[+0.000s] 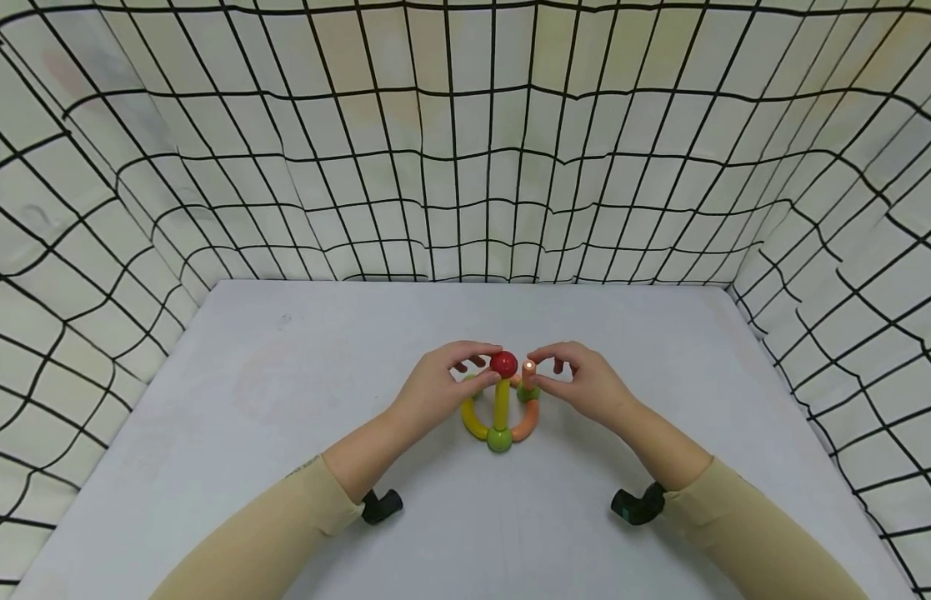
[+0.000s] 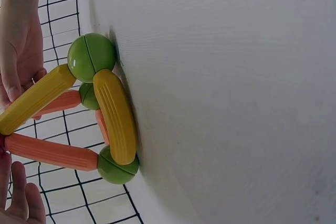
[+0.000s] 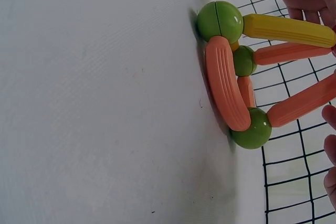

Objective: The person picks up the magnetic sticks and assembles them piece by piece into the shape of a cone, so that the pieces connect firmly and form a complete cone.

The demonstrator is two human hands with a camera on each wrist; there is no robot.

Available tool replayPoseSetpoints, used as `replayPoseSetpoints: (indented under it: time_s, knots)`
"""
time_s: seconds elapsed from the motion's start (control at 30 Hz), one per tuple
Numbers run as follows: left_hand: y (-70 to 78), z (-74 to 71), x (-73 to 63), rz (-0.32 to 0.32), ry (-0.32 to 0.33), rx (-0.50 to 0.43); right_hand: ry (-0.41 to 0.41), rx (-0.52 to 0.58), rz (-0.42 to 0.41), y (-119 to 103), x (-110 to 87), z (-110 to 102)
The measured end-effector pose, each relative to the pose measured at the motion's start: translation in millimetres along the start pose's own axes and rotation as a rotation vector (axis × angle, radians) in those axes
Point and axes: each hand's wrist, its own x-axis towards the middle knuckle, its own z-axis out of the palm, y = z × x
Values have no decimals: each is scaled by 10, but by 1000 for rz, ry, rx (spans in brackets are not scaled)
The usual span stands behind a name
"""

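A toy frame of rods and balls stands on the white table. Its base ring joins green balls (image 1: 498, 439) with a curved yellow rod (image 2: 116, 119) and curved orange rods (image 3: 227, 82). From the near green ball a straight yellow rod (image 1: 502, 404) rises to a red ball (image 1: 503, 364). Another straight orange rod (image 2: 52, 151) also runs up to that ball. My left hand (image 1: 435, 383) holds the red ball between thumb and fingers. With thumb and fingertips, my right hand (image 1: 591, 385) pinches the upper part of a separate orange rod (image 3: 304, 100), whose shiny tip shows.
Black netting (image 1: 465, 175) over pale walls encloses the table's (image 1: 285, 350) back and sides. Dark wrist-camera pieces stick out beneath the left (image 1: 381, 506) and right (image 1: 638, 504) sleeves.
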Motion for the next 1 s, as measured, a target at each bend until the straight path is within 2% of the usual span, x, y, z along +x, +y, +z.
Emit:
replayPoseSetpoints:
  time_s: [0.67, 1.0]
  knots:
    - [15, 14, 13, 3, -5, 8, -14, -6, 26, -53, 44, 59]
    - [1, 24, 22, 42, 9, -3, -24, -23, 17, -68, 87, 113]
